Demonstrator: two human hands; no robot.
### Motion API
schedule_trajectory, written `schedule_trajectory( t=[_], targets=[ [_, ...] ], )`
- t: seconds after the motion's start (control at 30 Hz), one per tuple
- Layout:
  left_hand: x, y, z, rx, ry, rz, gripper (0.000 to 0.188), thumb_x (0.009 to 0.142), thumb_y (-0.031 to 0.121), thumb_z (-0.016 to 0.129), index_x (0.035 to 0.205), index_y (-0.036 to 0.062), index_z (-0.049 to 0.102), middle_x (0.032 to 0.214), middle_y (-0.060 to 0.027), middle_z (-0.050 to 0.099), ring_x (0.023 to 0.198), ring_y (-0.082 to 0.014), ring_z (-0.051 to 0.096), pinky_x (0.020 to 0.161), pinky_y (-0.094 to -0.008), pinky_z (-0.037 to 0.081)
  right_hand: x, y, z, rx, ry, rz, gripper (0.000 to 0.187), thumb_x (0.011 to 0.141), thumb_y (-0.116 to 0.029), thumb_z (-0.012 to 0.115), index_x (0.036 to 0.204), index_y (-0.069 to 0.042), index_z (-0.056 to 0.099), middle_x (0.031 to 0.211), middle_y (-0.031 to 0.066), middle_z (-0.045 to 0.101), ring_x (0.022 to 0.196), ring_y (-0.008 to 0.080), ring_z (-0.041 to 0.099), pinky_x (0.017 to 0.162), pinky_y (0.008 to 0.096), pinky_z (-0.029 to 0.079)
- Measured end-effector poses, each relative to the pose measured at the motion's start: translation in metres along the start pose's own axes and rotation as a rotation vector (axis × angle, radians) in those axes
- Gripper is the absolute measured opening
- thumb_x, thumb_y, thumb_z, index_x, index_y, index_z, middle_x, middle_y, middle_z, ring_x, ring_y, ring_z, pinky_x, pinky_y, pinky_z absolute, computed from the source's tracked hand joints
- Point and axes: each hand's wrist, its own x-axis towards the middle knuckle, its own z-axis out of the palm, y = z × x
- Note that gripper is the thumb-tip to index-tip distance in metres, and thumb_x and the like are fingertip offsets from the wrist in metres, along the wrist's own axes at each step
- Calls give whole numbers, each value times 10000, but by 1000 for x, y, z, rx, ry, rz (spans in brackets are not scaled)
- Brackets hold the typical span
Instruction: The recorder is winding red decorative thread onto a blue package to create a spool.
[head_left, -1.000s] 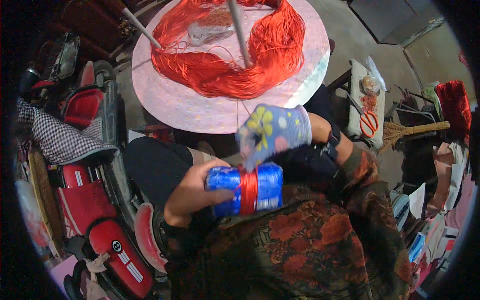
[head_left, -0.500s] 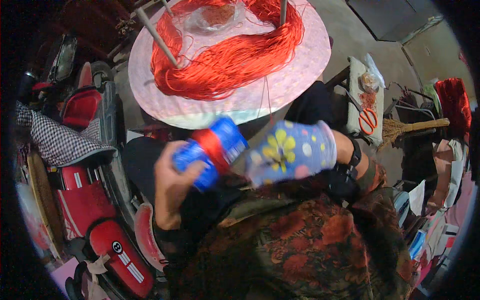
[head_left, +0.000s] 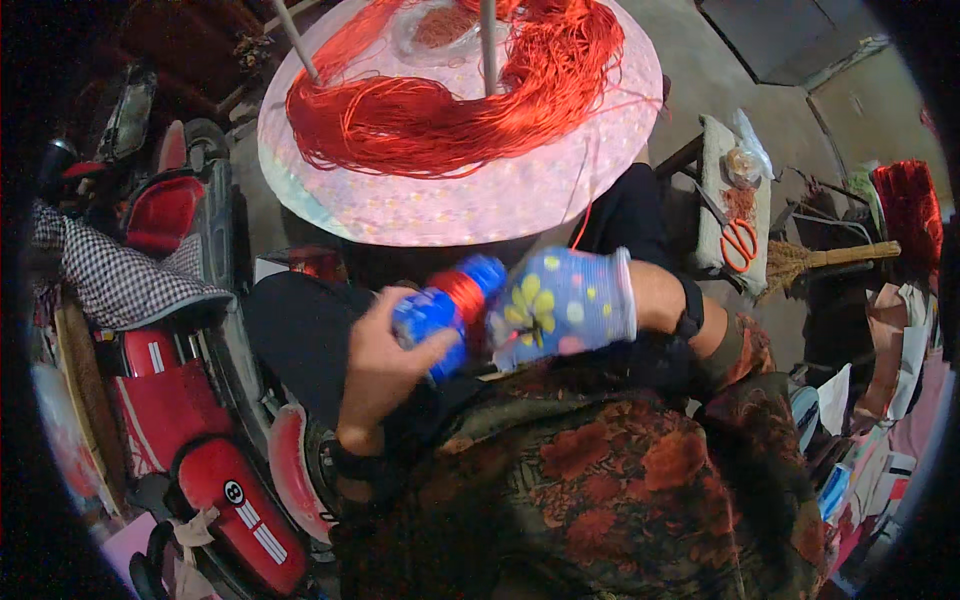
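Observation:
A blue can-like cylinder (head_left: 418, 322) is tilted in my left hand (head_left: 382, 372), whose bare fingers and thumb wrap round its lower end. Red cord (head_left: 461, 294) is wound in a band about the cylinder's middle. Close to its right side is my right hand (head_left: 560, 308), in a blue-violet glove with dots and a yellow flower. Its fingers are closed and blurred. A strand of red cord (head_left: 584, 222) comes down from the round top to this glove and passes out of sight behind it. Beyond, a large red skein (head_left: 420, 125) lies around upright poles (head_left: 488, 50).
The skein rests on a round pink-covered top (head_left: 400, 215) with a plastic bag of reddish bits (head_left: 445, 28). At right, orange-handled scissors (head_left: 738, 245) lie on a padded bench (head_left: 712, 165), beside a straw broom (head_left: 825, 255). A red-seated vehicle (head_left: 235, 500) stands at left.
The skein and poles have turned on the round top. My left hand and the cylinder have shifted right, the gloved hand slightly left, and the cord strand now slants down from farther right.

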Motion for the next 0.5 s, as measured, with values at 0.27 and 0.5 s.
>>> schedule_trajectory(
  t=[0.27,0.5],
  targets=[
    [-23,33,-7,-807,94,77,517,803,272,742,1212,7,570,1092,-68,649,964,-165,646,860,-328,523,-10,36,-2,505,151,423,277,959,-317,618,1014,-56,690,871,58,698,804,158,673,741,303,539],
    [0,1,-2,-50,60,4,448,760,188,775,1147,42,604,1018,-34,645,863,-137,622,773,-297,517,-2,-19,3,-252,-65,176,119,827,-221,680,864,-110,653,814,143,686,773,351,675,654,414,535]
  ],
)
